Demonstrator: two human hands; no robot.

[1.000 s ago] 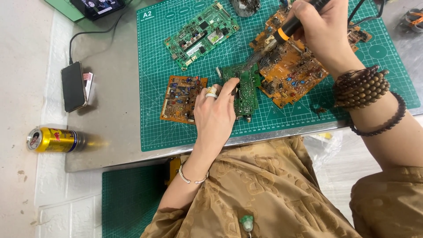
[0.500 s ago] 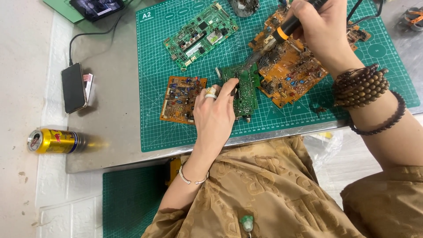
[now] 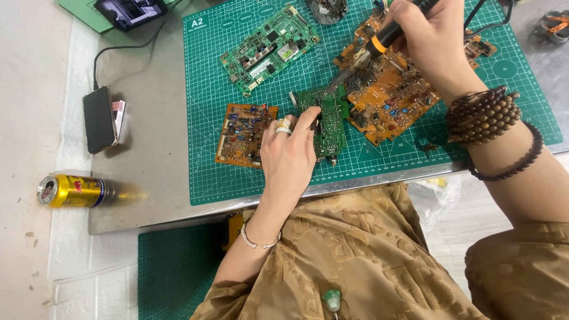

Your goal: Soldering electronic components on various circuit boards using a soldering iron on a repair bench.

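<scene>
Resting on the green cutting mat, a small green circuit board is pinned flat by the left hand, fingers pressed down on it. A soldering iron is clamped in the right hand, its tip at the board's top edge. Fingertips could be burned (they lie close to the tip). The mat covers a steel table; a can lies on the pale floor.

I see a yellow can lying at left, a dark phone screen above it, and another screen at top left.
</scene>
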